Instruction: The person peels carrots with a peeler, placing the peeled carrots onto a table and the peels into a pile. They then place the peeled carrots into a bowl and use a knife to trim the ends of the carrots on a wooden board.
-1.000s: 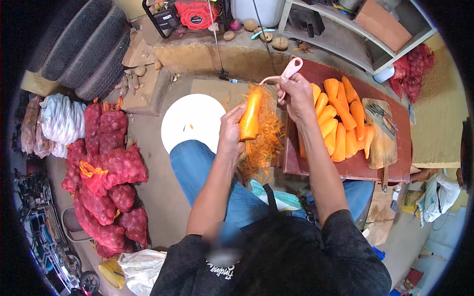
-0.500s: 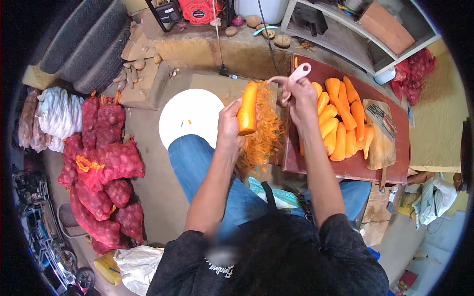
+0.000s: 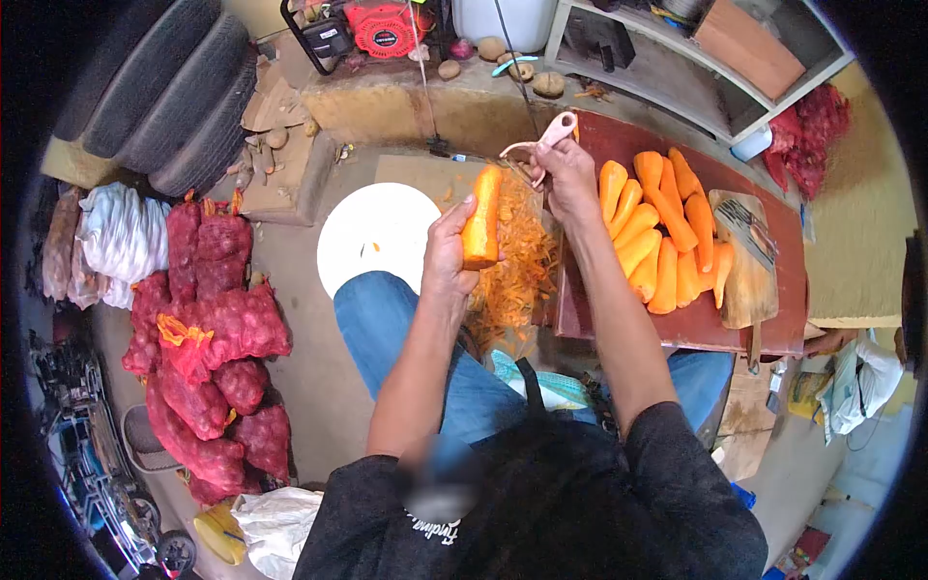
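My left hand [image 3: 449, 244] is wrapped round a thick carrot [image 3: 481, 217], which stands nearly upright with its broad end down. To its right, my right hand [image 3: 568, 176] grips a pink peeler [image 3: 556, 130] whose curved head points left, a little apart from the carrot. Orange peelings [image 3: 517, 261] lie heaped below on the floor. Several peeled carrots [image 3: 667, 227] rest on the dark red table [image 3: 604, 319] at the right, beside a wooden board [image 3: 749, 285] with a grater-like metal tool on it.
A white round surface [image 3: 372, 227] is left of my hands, by my knee. Red net sacks [image 3: 227, 324] are piled at the left, with tyres [image 3: 164, 97] behind. Potatoes [image 3: 548, 84] and a red machine [image 3: 382, 31] are on the back ledge; a shelf [image 3: 667, 68] stands at back right.
My right hand and the peeler have moved slightly left and up, closer to the carrot. The left hand still holds the carrot, tilted a little less. The whole view has shifted slightly.
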The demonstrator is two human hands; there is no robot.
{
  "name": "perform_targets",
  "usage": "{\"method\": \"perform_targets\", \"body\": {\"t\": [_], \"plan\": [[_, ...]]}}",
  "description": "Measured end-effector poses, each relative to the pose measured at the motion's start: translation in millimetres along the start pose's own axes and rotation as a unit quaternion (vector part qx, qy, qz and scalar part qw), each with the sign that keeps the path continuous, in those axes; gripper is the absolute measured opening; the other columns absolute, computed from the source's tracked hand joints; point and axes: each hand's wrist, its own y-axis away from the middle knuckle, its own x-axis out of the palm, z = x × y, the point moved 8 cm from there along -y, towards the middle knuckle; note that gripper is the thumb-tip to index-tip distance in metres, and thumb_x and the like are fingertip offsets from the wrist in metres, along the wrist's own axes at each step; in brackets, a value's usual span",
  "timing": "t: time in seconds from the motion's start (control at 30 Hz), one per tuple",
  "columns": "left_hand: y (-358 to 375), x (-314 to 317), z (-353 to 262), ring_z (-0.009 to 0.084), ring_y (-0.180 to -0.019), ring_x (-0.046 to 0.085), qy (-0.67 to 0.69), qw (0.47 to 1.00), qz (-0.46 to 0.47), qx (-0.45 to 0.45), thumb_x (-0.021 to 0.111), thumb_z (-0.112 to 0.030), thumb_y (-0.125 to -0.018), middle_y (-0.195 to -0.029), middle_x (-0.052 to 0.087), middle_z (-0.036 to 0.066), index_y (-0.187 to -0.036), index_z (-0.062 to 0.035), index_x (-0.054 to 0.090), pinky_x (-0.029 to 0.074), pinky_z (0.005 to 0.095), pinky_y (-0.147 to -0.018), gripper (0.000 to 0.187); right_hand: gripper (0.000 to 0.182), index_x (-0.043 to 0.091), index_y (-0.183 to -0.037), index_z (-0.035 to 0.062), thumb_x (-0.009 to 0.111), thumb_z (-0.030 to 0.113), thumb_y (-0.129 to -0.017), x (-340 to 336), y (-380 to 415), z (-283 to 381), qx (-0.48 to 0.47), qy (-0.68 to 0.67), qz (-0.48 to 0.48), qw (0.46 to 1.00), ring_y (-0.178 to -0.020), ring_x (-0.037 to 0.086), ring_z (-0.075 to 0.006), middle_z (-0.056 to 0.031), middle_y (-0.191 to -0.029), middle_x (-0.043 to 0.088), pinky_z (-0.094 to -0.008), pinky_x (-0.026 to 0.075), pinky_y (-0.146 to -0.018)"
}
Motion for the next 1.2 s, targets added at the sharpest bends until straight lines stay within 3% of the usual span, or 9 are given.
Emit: {"method": "perform_targets", "body": {"t": [0.17, 0.23, 0.37, 0.43, 0.57, 0.73, 0.97, 1.1, 1.2], "plan": [[-13.9, -1.4, 6.2, 0.0183, -0.069, 0.066, 0.039, 0.999, -0.011, 0.017, 0.057, -0.034, -0.101, -0.085, 0.066, 0.008, -0.111, -0.0038, 0.061, 0.057, 0.0348, -0.058, 0.032, 0.019, 0.060, -0.107, 0.0026, 0.069, 0.010, -0.092, 30.1, 74.3, 11.2, 0.061, -0.022, 0.052, 0.997, -0.060, 0.059, -0.0088, -0.0025, -0.079, 0.064, -0.0222, 0.047, -0.053], [-14.9, 0.5, 5.2, 0.0177, -0.071, 0.067, 0.057, 0.998, -0.005, 0.027, 0.056, -0.032, -0.102, -0.086, 0.067, 0.008, -0.112, -0.0037, 0.061, 0.057, 0.0326, -0.061, 0.030, 0.023, 0.060, -0.110, 0.0020, 0.070, 0.010, -0.091, 46.3, 103.8, 3.2, 0.100, 0.033, 0.084, 0.991, -0.060, 0.060, -0.0088, -0.0020, -0.079, 0.065, -0.0224, 0.047, -0.051], [-8.0, 2.3, 6.0, 0.0184, -0.070, 0.067, 0.036, 0.999, 0.013, 0.019, 0.058, -0.029, -0.101, -0.088, 0.067, 0.010, -0.112, -0.0025, 0.061, 0.057, 0.0321, -0.061, 0.028, 0.017, 0.058, -0.102, 0.0029, 0.068, 0.012, -0.093, 15.9, 57.4, 4.1, -0.019, 0.038, 0.019, 0.999, -0.058, 0.058, -0.0079, -0.0021, -0.077, 0.064, -0.0222, 0.046, -0.049], [0.2, 6.0, 2.9, 0.0189, -0.069, 0.067, -0.003, 1.000, 0.000, 0.017, 0.058, -0.028, -0.101, -0.087, 0.067, 0.010, -0.112, -0.0024, 0.061, 0.057, 0.0322, -0.060, 0.028, 0.016, 0.056, -0.099, 0.0036, 0.068, 0.012, -0.093, -5.7, 22.9, 8.9, 0.007, 0.037, -0.040, 0.998, -0.058, 0.058, -0.0081, -0.0023, -0.076, 0.063, -0.0228, 0.047, -0.049], [0.2, 6.4, 3.1, 0.0197, -0.068, 0.067, 0.007, 1.000, -0.013, 0.016, 0.058, -0.029, -0.101, -0.086, 0.067, 0.010, -0.112, -0.0024, 0.061, 0.057, 0.0319, -0.060, 0.029, 0.019, 0.057, -0.104, 0.0027, 0.069, 0.013, -0.093, 3.9, 20.6, 30.3, 0.011, 0.021, 0.029, 0.999, -0.059, 0.059, -0.0086, -0.0027, -0.077, 0.064, -0.0240, 0.049, -0.052], [-10.0, 12.9, 3.7, 0.0227, -0.070, 0.068, 0.077, 0.997, 0.023, 0.016, 0.051, -0.028, -0.104, -0.090, 0.069, 0.013, -0.119, -0.0001, 0.059, 0.058, 0.0360, -0.064, 0.033, 0.028, 0.058, -0.115, 0.0004, 0.070, 0.015, -0.094, 40.4, 100.5, 14.2, 0.068, 0.036, 0.096, 0.992, -0.065, 0.060, -0.0092, -0.0036, -0.085, 0.066, -0.0222, 0.049, -0.058], [-5.8, 13.9, -12.0, 0.0283, -0.073, 0.068, 0.112, 0.989, 0.097, 0.018, 0.040, -0.025, -0.106, -0.091, 0.069, 0.018, -0.118, 0.0070, 0.058, 0.060, 0.0416, -0.068, 0.039, 0.026, 0.059, -0.115, 0.0001, 0.068, 0.012, -0.094, 62.6, 68.3, -2.2, 0.075, 0.051, 0.127, 0.988, -0.065, 0.060, -0.0078, -0.0042, -0.087, 0.068, -0.0223, 0.049, -0.059], [-3.4, 1.4, -6.1, 0.0228, -0.070, 0.068, 0.011, 0.998, 0.005, 0.060, 0.054, -0.025, -0.102, -0.089, 0.068, 0.013, -0.112, 0.0026, 0.061, 0.058, 0.0356, -0.061, 0.030, 0.018, 0.059, -0.106, 0.0006, 0.067, 0.010, -0.093, 33.4, 30.7, -0.5, 0.042, 0.021, 0.058, 0.997, -0.062, 0.059, -0.0082, -0.0042, -0.081, 0.067, -0.0232, 0.048, -0.055], [6.3, 14.5, -1.2, 0.0207, -0.065, 0.067, 0.008, 0.999, 0.017, 0.041, 0.058, -0.024, -0.101, -0.084, 0.067, 0.010, -0.110, 0.0020, 0.062, 0.057, 0.0332, -0.056, 0.028, 0.013, 0.059, -0.103, 0.0014, 0.066, 0.007, -0.094, 3.2, 7.2, 21.5, -0.003, 0.045, -0.019, 0.999, -0.058, 0.058, -0.0083, -0.0023, -0.078, 0.063, -0.0224, 0.046, -0.051]]}}
